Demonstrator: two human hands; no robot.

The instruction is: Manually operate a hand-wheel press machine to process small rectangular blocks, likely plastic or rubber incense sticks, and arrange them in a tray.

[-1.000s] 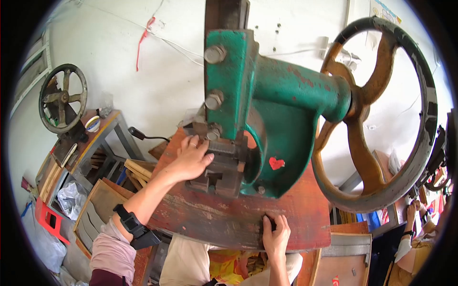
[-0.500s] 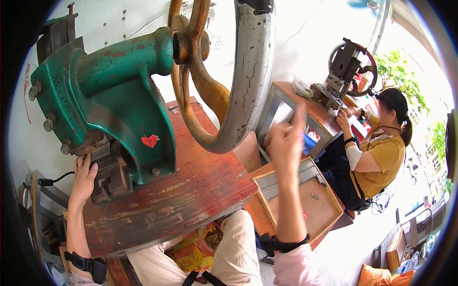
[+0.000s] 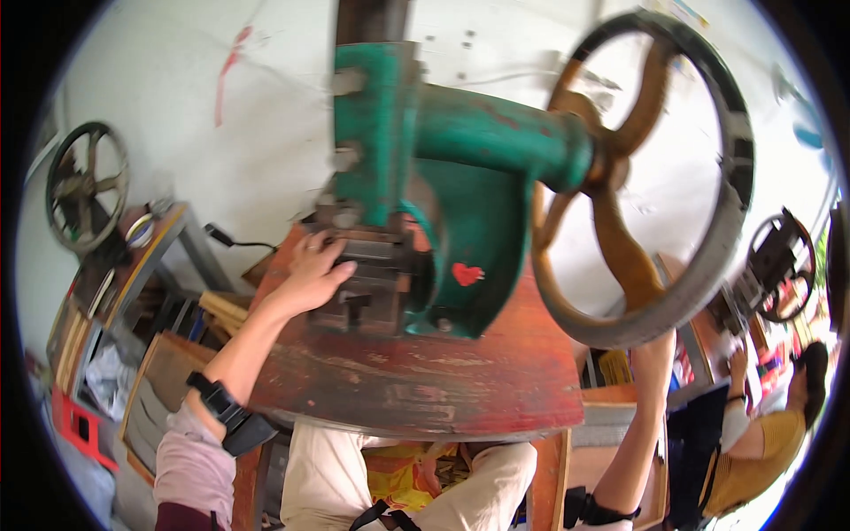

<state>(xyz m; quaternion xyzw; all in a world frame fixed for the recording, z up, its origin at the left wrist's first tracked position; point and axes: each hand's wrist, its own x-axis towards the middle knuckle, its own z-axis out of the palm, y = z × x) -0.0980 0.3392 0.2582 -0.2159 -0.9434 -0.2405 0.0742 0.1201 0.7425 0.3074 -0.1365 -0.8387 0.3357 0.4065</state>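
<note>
Handwheel of brown-spoked metal (image 3: 611,170) now has my right hand (image 3: 656,348) at its lower edge, grip I cannot tell, so both hands seem engaged, left hand (image 3: 312,276), thumb apart, touching dark metal block (image 3: 376,250).

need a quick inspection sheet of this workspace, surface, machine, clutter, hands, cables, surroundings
Surface: reddish-brown wooden tabletop, scuffed and worn.
Machine: green press with red heart sticker, dark metal block and large handwheel.
Clutter: yellow-and-red bag below the tabletop; crumpled bag at left.
Hands: left hand touches the block, anything held unclear; right forearm reaches the handwheel's lower rim, where the hand is mostly hidden.
Cables: black cable behind the tabletop, left of the press.
Surroundings: white wall; another handwheel at left; co-worker at right.
</note>
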